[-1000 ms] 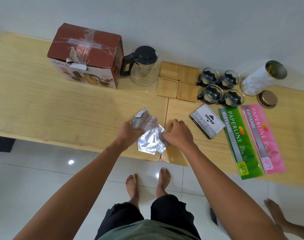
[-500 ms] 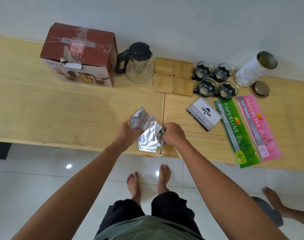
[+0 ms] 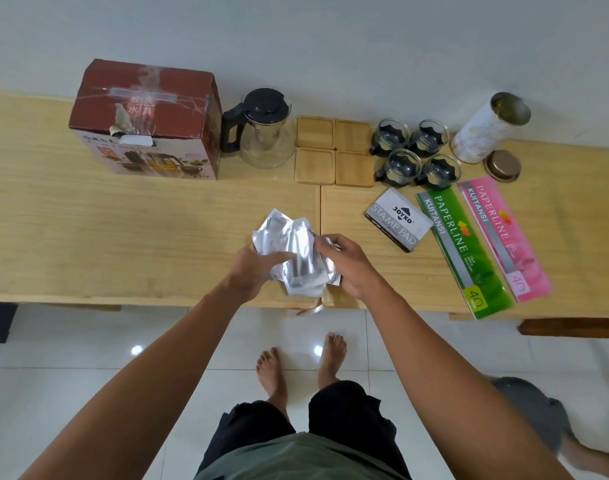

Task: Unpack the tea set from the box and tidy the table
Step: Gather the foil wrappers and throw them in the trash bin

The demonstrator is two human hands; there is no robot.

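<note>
Several silver foil packets are bunched together just above the wooden table, near its front edge. My left hand grips them from the left and my right hand holds them from the right. Along the back stand the closed red-brown tea set box, a glass teapot with a black lid, wooden coasters in a square and glass cups with black holders.
A white canister lies open at the back right, its gold lid beside it. A stamp pad box, a green receipt book and a pink one lie on the right. Another person's foot shows at the lower right.
Both hands have gathered the packets into a tighter bunch and lifted them slightly. My right hand has shifted over the top of the bunch.
</note>
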